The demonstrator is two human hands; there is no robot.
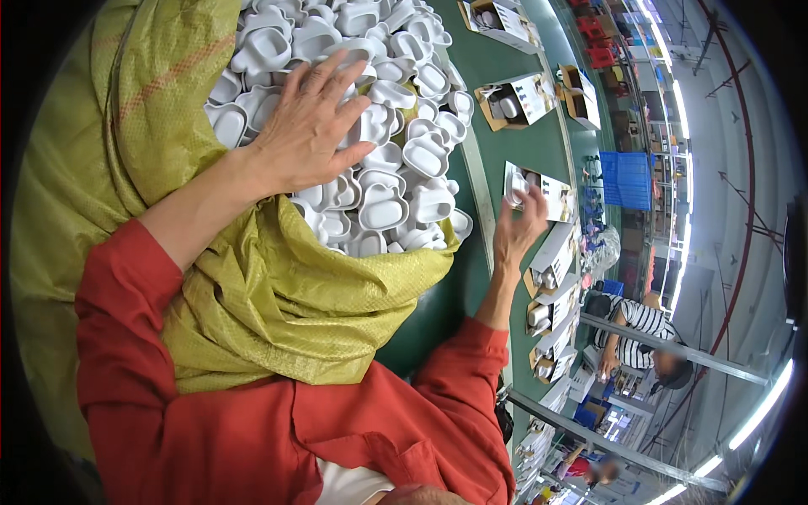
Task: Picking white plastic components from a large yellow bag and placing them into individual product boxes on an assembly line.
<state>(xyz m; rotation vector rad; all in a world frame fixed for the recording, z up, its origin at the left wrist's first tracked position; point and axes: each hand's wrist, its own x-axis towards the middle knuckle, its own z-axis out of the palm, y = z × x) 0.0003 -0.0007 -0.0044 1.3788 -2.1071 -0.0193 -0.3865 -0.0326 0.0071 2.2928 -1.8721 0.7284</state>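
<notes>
My left hand [311,126] lies palm down over a heap of white plastic tray-like pieces [385,208], its fingers spread and gripping nothing. The pieces fill a yellow-green woven sack [328,295] with its mouth folded open. Out to the right, my right hand [523,220] reaches to an open printed carton [555,199] on a green conveyor belt. Its bent fingers are at the carton's open end, where white contents show. They are blurred, and whether they grip anything is unclear.
More open cartons [523,98] with white items inside stand along the green belt [471,67]. A metal rail [481,194] runs between sack and belt. Beyond are a blue crate [625,180], red stools [599,42] and a person in a striped shirt [635,337].
</notes>
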